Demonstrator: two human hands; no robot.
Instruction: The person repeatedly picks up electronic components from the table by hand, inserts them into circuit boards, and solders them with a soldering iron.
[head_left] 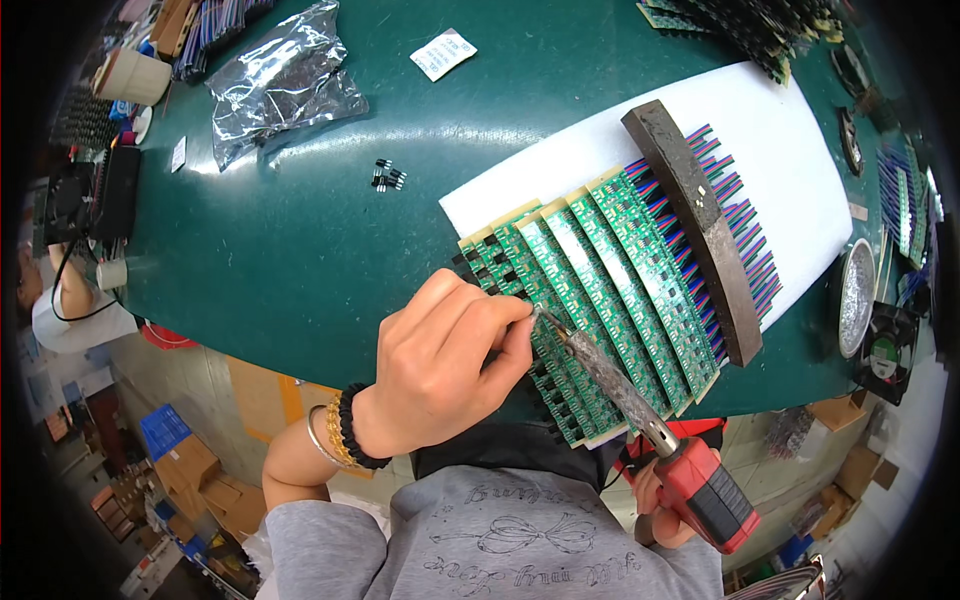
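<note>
My left hand [440, 365] is closed in a pinch over the green circuit boards [620, 290]; whatever is between thumb and forefinger is too small to make out. At the lower right, my right hand [662, 508] grips the red and black handle of a soldering iron [625, 395]. The iron slants up to the left, its tip beside my left fingertips at the boards' left part. Several board panels lie overlapped in a fan, with black parts along the leftmost one. A dark metal bar [700, 225] lies across the coloured wires [745, 245] on their right.
White foam sheet [800, 150] lies under the boards on the green table [270, 250]. Loose black components [387, 177], a clear plastic bag [285, 90] and a white packet [443, 54] lie farther back. A metal dish [855, 298] and a small fan [887, 350] stand at right.
</note>
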